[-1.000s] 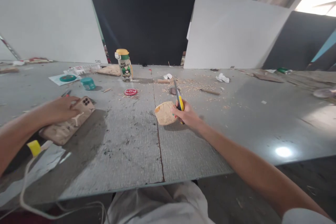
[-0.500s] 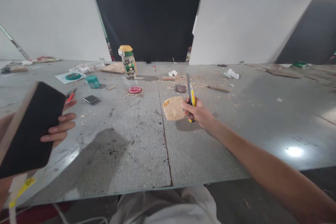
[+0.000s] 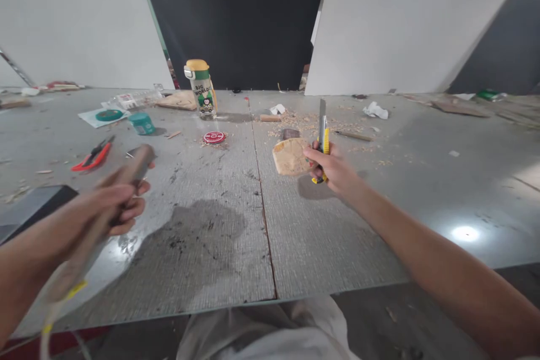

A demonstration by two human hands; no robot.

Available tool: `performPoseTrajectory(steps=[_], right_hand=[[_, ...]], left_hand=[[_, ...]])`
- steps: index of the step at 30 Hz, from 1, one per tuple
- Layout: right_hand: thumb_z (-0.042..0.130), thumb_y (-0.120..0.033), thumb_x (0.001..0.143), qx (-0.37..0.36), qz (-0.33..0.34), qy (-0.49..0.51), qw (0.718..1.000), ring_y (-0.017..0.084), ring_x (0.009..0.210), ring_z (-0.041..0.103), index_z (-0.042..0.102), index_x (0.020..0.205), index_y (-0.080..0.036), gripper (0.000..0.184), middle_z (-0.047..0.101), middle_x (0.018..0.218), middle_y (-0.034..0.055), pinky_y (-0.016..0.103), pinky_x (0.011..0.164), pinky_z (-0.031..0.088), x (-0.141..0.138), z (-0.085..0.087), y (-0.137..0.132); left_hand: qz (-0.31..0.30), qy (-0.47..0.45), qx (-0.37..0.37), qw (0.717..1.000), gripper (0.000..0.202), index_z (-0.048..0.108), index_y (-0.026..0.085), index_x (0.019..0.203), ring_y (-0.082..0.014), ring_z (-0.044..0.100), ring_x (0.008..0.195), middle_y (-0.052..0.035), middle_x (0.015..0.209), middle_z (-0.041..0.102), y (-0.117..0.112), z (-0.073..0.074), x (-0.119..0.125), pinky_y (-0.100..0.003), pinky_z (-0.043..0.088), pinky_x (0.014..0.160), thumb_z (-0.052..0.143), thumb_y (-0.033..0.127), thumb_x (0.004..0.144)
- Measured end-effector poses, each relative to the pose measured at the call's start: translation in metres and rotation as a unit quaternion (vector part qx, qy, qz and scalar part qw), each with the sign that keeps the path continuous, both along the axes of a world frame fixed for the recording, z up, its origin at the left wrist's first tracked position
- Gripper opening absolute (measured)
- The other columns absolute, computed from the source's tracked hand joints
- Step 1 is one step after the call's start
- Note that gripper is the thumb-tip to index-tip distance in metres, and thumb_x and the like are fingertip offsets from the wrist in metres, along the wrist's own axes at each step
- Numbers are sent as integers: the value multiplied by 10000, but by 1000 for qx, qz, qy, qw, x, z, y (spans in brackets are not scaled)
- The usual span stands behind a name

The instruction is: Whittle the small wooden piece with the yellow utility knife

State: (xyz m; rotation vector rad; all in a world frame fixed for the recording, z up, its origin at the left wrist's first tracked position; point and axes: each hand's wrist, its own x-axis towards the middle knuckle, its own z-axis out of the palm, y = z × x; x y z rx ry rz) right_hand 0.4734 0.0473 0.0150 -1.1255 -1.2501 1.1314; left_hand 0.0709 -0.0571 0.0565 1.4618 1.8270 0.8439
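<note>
Yellow knife [image 3: 323,126] and wood piece [image 3: 289,156] sit together in our right hand [image 3: 334,170], its grip closed round both, blade pointing up, above the middle of the grey surface [image 3: 236,236]. Our left hand [image 3: 112,202], near left, has its grip wrapped round a blurred phone [image 3: 139,160] held edge-on. Red pliers [image 3: 93,156] lie beyond it; a bottle [image 3: 201,89] stands far off.
</note>
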Motion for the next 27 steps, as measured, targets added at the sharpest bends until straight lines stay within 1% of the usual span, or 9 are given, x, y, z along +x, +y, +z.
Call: performPoseTrajectory(steps=[4,7,9,13,16,19,23,25,27], right_hand=[[763,-389,677,-6,2,-2,1000,51,413,389,422,848,-241,409,476,630,-83,201,346,279,-5,2,-4],[762,-396,670,-15,0,-11,1000,46,410,382,406,834,-241,421,473,635,-84,196,342,260,-8,7,-8],[755,-394,679,-16,-1,-16,1000,45,408,376,399,828,-242,415,467,624,-86,194,345,255,-8,9,-9],[738,-389,700,-4,2,-17,1000,46,404,353,393,830,-246,396,459,601,-88,193,352,256,-6,6,-6],[739,-395,710,6,17,-32,999,51,423,364,410,839,-242,385,474,609,-76,194,361,269,-4,1,-3],[747,-400,704,17,17,-38,999,57,435,374,416,852,-241,396,483,614,-70,195,363,274,-4,-1,-3],[748,-407,697,14,29,-23,999,54,434,369,403,844,-242,410,472,607,-77,193,371,282,-7,3,-8],[736,-411,712,9,36,-32,999,53,424,362,406,842,-241,394,470,594,-79,195,371,284,-9,5,-10],[725,-410,728,9,39,-41,998,54,417,360,410,847,-242,377,474,588,-79,196,367,277,-9,5,-11]], left_hand=[[-133,239,-43,961,904,294,191,1462,-297,601,908,-123,1069,636,12,-25,42,-410,443,803,548,659,732],[-173,369,-45,912,963,232,116,1482,-371,610,981,-199,1130,640,23,-37,57,-423,429,800,559,636,740],[-155,407,-54,898,931,255,86,1458,-377,620,952,-222,1123,641,40,-36,45,-404,424,764,536,637,763],[-45,403,-116,907,981,320,-30,1375,-378,606,964,-285,1183,587,85,-13,-14,-353,419,721,468,729,770],[-24,392,-99,914,970,329,-18,1367,-320,612,880,-248,1115,618,90,4,-34,-341,422,721,422,757,791],[-68,389,-24,918,949,194,73,1469,-322,615,898,-229,1138,615,60,1,-6,-377,427,766,435,721,818],[-171,333,-29,927,882,159,167,1490,-327,632,928,-183,1112,640,23,-27,46,-396,429,821,460,670,832],[-171,356,-34,918,894,152,163,1496,-349,633,945,-195,1129,636,28,-35,51,-410,430,828,467,663,826],[-153,386,-51,908,883,173,109,1488,-381,615,1010,-240,1166,613,47,-33,37,-423,428,840,427,657,844]])
